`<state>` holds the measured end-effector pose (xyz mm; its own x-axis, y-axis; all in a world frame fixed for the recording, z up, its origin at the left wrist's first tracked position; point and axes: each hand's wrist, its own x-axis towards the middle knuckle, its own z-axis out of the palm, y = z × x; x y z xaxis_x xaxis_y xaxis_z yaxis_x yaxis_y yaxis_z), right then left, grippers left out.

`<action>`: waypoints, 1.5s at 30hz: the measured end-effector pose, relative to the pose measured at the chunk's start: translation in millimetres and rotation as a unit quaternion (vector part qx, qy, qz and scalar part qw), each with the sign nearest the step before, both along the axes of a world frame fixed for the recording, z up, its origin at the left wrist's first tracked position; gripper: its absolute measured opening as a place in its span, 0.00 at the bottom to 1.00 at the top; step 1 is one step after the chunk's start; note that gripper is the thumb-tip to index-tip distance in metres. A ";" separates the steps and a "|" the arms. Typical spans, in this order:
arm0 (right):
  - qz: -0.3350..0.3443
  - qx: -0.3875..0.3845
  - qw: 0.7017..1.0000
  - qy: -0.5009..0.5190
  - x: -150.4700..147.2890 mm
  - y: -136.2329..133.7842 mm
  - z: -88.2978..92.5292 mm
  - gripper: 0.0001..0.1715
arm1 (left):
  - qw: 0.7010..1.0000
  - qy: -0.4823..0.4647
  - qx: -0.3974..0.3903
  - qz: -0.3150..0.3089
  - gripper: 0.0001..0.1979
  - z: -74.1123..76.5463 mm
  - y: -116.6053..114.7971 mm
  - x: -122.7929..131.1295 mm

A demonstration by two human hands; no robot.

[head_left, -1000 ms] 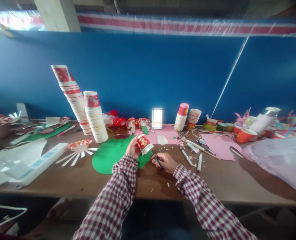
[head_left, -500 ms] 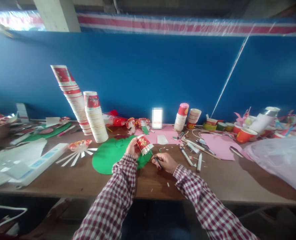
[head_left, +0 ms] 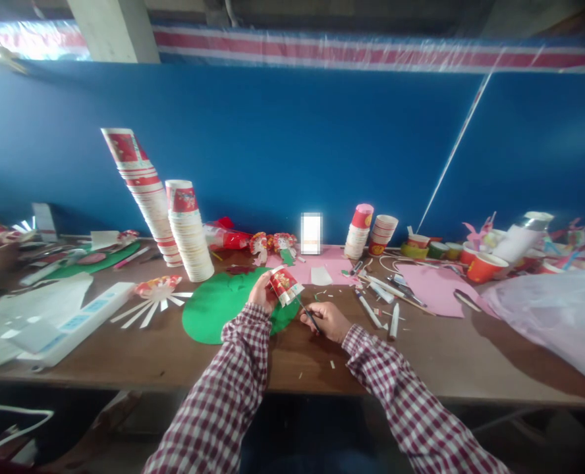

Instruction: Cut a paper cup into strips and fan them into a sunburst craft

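Note:
My left hand (head_left: 261, 292) is closed round a red and white paper cup (head_left: 284, 285), held on its side with the rim toward my right hand. My right hand (head_left: 328, 320) grips small black scissors (head_left: 308, 314) whose blades reach the cup's rim. Both hands work just above the brown table (head_left: 174, 355), over the edge of a round green paper sheet (head_left: 218, 304). Small paper snippets lie on the wood below my hands.
Two tall stacks of paper cups (head_left: 186, 227) lean at the back left. A cut cup with splayed strips (head_left: 157, 289) and a white power strip (head_left: 70, 322) lie left. Pink sheets (head_left: 433, 286), pens, shorter cup stacks (head_left: 362, 230) and coloured cups sit right, near a plastic bag (head_left: 554, 316).
The cup has turned slightly in my left hand and my right hand has nudged the scissors along its rim. Nothing else on the table has moved.

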<state>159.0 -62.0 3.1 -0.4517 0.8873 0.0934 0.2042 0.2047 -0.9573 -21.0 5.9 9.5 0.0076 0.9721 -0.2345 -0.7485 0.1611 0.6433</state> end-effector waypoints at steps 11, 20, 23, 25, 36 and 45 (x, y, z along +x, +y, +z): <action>-0.002 -0.014 1.000 0.014 -1.4 2.4 -3.8 0.18 | 1.000 0.010 0.006 0.000 0.09 -3.3 1.6 -0.5; -0.006 -0.013 1.000 -0.004 0.2 2.3 -1.3 0.18 | 0.999 0.021 0.021 -0.021 0.11 -1.1 -2.8 3.1; -0.005 -0.008 1.000 -0.006 0.6 2.5 -1.7 0.18 | 0.999 0.006 0.014 -0.033 0.12 2.3 -6.2 5.7; -0.007 -0.004 1.000 -0.012 0.7 2.7 -2.2 0.18 | 0.999 0.004 0.013 -0.037 0.12 3.6 -7.5 6.8; -0.006 0.012 1.000 -0.005 0.5 1.6 -1.8 0.17 | 0.999 0.013 0.031 -0.021 0.06 1.8 -6.0 6.6; -0.013 -0.003 1.000 -0.004 -0.3 1.5 -0.7 0.16 | 0.999 0.022 0.039 -0.024 0.06 2.6 -6.6 6.5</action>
<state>158.8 -60.5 2.4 -0.4289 0.8994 0.0839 0.2180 0.1932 -0.9566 -14.5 -0.7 12.1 0.0453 0.9863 -0.1589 -0.7124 0.1434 0.6869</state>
